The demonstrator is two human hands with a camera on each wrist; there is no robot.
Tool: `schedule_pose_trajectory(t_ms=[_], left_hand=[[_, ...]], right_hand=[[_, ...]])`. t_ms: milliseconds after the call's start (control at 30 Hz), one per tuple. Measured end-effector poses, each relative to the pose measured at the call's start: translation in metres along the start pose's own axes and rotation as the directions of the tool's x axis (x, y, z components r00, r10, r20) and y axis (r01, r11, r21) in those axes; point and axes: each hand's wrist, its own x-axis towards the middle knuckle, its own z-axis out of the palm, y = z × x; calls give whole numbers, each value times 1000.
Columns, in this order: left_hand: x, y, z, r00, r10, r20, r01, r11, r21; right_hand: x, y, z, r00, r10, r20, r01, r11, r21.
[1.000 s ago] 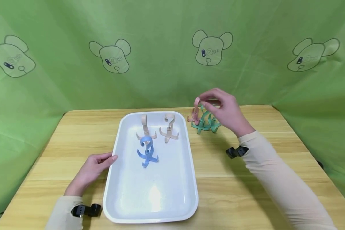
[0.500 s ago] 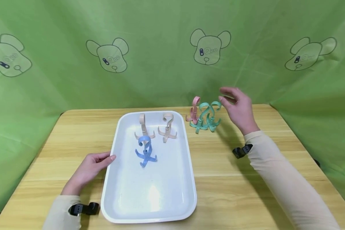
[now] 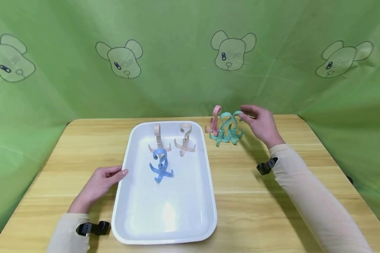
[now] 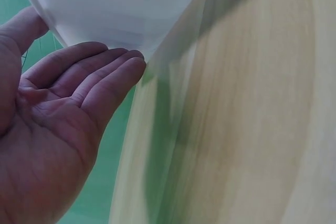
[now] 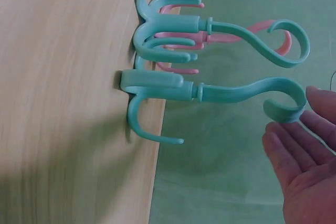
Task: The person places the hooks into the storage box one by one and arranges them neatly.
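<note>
My left hand holds the left rim of the white tray, thumb over the edge. In the left wrist view, its fingers lie along the tray's outer wall. Right of the tray stand a pink swivel hook and two green swivel hooks, one in front and one at the right. At the curled top of the right green hook is my right hand. In the right wrist view, thumb and loosely extended fingers lie close about that curl, not closed on it.
Inside the tray stand two beige hooks, one at left and one at right. Blue hook pieces stand nearer, perhaps overlapping hooks. A green curtain hangs behind the wooden table.
My right hand has left the pink hook, moved right past the green hooks and come down to the right green one. The left hand has stayed at the tray rim.
</note>
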Motion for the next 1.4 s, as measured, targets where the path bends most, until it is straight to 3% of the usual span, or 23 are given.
schedule_pose_trajectory(t_ms=[367, 633, 900, 1400], left_hand=[[-1, 1, 2, 1000, 10, -12, -10, 1000, -2], [7, 1, 7, 1000, 5, -2, -5, 1000, 27], [4, 0, 1, 1000, -15, -7, 15, 1000, 21], [0, -1, -1, 1000, -2, 1, 2, 1000, -17]], right_hand=[[-1, 5, 1, 1000, -17, 8, 17, 999, -36], [-4, 6, -9, 1000, -21, -5, 21, 999, -37], [2, 6, -9, 999, -27, -26, 27, 999, -28], [-5, -7, -37, 994, -7, -109, 5, 1000, -18]])
